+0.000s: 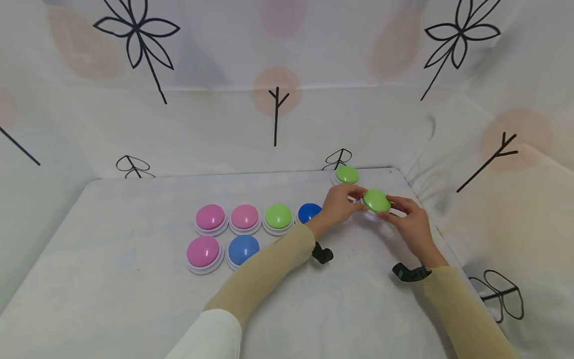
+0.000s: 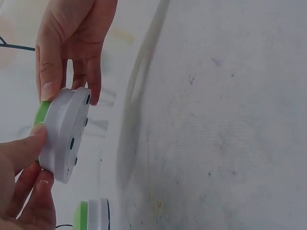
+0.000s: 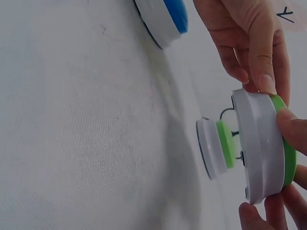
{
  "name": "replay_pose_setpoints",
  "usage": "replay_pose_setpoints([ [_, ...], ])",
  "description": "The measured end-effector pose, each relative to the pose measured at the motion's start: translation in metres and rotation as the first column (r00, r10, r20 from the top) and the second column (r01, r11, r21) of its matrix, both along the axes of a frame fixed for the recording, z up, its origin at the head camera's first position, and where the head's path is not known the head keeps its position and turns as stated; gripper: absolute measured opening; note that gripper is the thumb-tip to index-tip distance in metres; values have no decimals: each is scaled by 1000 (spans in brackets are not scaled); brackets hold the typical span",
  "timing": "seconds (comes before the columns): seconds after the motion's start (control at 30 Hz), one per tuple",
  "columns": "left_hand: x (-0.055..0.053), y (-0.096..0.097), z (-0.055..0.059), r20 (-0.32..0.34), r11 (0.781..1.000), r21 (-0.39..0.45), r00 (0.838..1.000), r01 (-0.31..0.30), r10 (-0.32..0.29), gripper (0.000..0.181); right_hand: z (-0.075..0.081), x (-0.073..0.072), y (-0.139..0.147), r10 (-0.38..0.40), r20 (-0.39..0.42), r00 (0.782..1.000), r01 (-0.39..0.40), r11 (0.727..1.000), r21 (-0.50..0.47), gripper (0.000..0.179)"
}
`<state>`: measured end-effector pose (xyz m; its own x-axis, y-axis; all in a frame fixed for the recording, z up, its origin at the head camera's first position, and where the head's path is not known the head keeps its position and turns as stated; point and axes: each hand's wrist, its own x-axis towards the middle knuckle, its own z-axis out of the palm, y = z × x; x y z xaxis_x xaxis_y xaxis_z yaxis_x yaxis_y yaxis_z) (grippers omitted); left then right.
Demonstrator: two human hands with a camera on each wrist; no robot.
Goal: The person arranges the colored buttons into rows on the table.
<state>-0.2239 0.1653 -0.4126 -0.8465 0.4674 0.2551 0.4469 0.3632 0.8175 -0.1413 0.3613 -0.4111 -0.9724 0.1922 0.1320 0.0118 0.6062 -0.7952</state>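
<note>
A green push button with a white round base (image 1: 375, 202) is held above the table, pinched from both sides. My left hand (image 1: 339, 203) grips its left edge and my right hand (image 1: 409, 222) its right edge, thumbs toward me. Seen from the left wrist, the white base (image 2: 64, 136) is tilted and its underside shows small dark spots. In the right wrist view, the fingers of my right hand (image 3: 295, 129) touch the green top and the white rim. Just behind my left hand stands another green button (image 1: 347, 174).
Left of my hands, a back row holds a magenta button (image 1: 211, 218), a pink one (image 1: 244, 218), a green one (image 1: 278, 217) and a dark blue one (image 1: 308, 213). In front are a magenta button (image 1: 203, 252) and a blue one (image 1: 243, 249), partly behind my left sleeve.
</note>
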Motion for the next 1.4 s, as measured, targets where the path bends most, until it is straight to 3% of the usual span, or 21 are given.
replay_pose_setpoints([
  [0.23,15,-12,8,3,999,-35,1000,8,-8,41,5,16,-9,51,-30,998,-52,998,-38,57],
  [0.53,35,-24,15,0,1000,5,1000,0,0,38,8,31,-21,55,-50,997,-58,996,-71,54],
  [0.67,41,-32,15,27,1000,19,1000,12,-12,40,7,38,-28,74,-55,996,-77,996,-53,54],
  [0.93,49,-52,11,13,998,-47,999,49,-48,48,6,49,-42,138,-73,988,-142,989,-52,54],
  [1.1,57,-64,11,32,997,-23,997,69,-68,45,7,54,-49,175,-86,981,-181,981,-65,53],
  [1.4,69,-90,3,45,993,-62,994,105,-102,45,-3,67,-67,239,-81,968,-245,966,-84,53],
])
